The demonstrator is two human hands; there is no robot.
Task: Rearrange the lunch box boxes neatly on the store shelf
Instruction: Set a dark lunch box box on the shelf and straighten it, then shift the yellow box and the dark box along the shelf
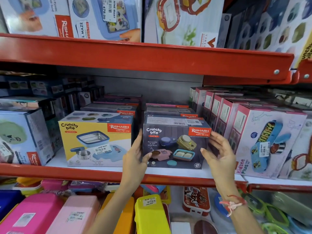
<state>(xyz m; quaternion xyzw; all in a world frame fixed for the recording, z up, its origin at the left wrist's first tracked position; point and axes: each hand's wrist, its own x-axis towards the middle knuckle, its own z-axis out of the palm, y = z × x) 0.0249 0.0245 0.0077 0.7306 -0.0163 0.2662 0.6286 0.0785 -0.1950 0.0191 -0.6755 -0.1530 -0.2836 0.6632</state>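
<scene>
A dark grey "Crunchy bite" lunch box box [175, 142] stands at the front of the middle shelf [101, 174]. My left hand [137, 154] grips its left side, thumb on the front face. My right hand [217, 149] touches its right edge with fingers spread. A yellow "Crunchy bite" box [94, 141] stands just to its left, with a narrow gap between them. More flat boxes [168, 110] are stacked behind both.
Pink upright boxes [224, 114] and a "Kidzee Plus" box [268, 141] stand close on the right. Blue boxes [20, 135] fill the left. The red upper shelf [152, 56] hangs overhead. Coloured plastic lunch boxes [152, 213] lie below.
</scene>
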